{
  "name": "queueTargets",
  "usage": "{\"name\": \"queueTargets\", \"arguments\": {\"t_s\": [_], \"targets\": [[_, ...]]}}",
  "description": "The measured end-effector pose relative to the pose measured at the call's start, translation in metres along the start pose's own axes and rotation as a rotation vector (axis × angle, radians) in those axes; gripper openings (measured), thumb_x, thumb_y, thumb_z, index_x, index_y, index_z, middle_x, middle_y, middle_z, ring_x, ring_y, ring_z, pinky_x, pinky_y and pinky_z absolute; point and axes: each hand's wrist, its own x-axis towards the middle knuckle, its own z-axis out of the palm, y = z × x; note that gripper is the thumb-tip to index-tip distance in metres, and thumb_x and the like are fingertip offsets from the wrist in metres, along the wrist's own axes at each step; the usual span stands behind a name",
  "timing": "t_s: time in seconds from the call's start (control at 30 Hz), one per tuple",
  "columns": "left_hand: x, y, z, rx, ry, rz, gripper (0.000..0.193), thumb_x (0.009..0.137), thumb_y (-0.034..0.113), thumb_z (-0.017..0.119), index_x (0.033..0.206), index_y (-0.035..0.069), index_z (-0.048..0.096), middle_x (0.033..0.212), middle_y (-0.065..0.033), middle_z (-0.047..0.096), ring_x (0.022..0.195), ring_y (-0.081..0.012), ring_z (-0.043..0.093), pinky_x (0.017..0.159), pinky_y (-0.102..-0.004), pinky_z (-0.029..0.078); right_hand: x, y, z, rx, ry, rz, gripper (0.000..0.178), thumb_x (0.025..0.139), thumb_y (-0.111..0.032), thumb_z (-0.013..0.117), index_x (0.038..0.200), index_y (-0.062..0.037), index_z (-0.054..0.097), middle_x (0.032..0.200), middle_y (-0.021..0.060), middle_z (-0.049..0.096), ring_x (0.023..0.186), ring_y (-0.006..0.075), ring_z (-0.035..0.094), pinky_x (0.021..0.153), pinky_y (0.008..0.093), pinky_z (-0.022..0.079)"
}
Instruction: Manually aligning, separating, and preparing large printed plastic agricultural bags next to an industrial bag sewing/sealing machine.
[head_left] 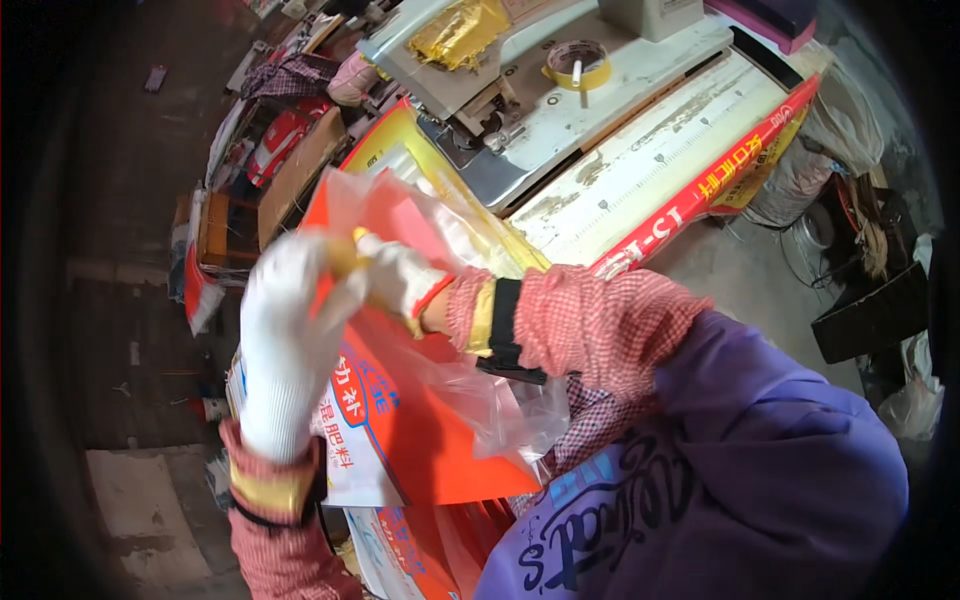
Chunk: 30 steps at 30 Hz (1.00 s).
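My left hand (295, 300), in a white knit glove, is blurred by motion, and its fingers cannot be made out. Close beside it, my right hand (398, 278) wears a white glove with yellow fingertips and a red cuff edge. Its fingers look curled, partly covered by the left hand, so what they pinch is hidden. Both hands are over an orange, white and blue printed sack (425, 450). A clear plastic liner (505, 405) spills out along the sack's right side. More similar sacks (455, 540) lie beneath it.
Ahead stands a worn white sewing machine table (620, 180), with a roll of yellow tape (578, 66) on the machine bed. A red and yellow printed strip (710, 185) edges the table. Cloth and boxes (300, 165) are piled at left; a black box (872, 315) sits at right.
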Motion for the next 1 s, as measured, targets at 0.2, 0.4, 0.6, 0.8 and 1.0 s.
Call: {"name": "queueTargets", "arguments": {"t_s": [0.2,0.4,0.6,0.8,1.0], "targets": [[0.067,-0.041,0.061,0.441,0.016,-0.094,0.026,0.071,0.011,0.058,0.096,0.004,0.057,0.091,-0.0166,0.057,0.084,-0.0324,0.055,0.071,-0.0384,0.046,0.002,-0.05,-0.067,0.444,-0.347,0.089,0.039,0.083,-0.035,0.047,0.116,-0.0137,0.049,0.103,0.0195,0.059,0.089,0.0371,0.058,0.077,0.0419,0.046],[0.025,-0.051,0.069,-0.666,-0.428,-0.308,0.011,0.077,0.0,0.048,0.086,0.001,0.054,0.072,-0.0101,0.054,0.062,-0.0209,0.053,0.056,-0.0291,0.043,-0.026,-0.034,-0.056,0.465,-0.603,0.235,0.048,0.083,-0.047,0.041,0.113,-0.0116,0.056,0.101,0.0147,0.061,0.091,0.0322,0.059,0.08,0.0392,0.045],[0.058,-0.07,0.026,0.505,-0.249,-0.245,0.036,0.084,0.008,0.045,0.12,0.002,0.049,0.068,-0.01,0.059,0.059,-0.0244,0.058,0.053,-0.0376,0.044,-0.026,-0.001,-0.016,0.293,-0.737,0.095,0.044,0.078,-0.032,0.046,0.114,-0.0082,0.055,0.089,0.0182,0.063,0.086,0.0341,0.06,0.078,0.0424,0.046],[0.104,-0.093,-0.014,0.944,-0.441,-0.5,0.019,0.079,0.014,0.05,0.083,0.005,0.066,0.088,-0.0188,0.063,0.085,-0.0342,0.062,0.072,-0.0421,0.05,-0.046,-0.049,-0.047,-0.15,-0.982,-0.513,0.016,0.056,-0.016,0.07,0.072,-0.0141,0.07,0.075,0.0094,0.066,0.07,0.0289,0.064,0.059,0.038,0.051],[0.147,-0.105,-0.024,1.251,-0.459,-0.356,0.014,0.078,0.014,0.055,0.081,0.008,0.067,0.088,-0.0137,0.064,0.083,-0.0289,0.064,0.065,-0.04,0.052,-0.126,-0.055,0.034,0.436,-0.666,-0.361,0.019,0.07,-0.018,0.058,0.085,-0.0059,0.062,0.085,0.0129,0.064,0.08,0.0266,0.062,0.072,0.0374,0.05]]}}
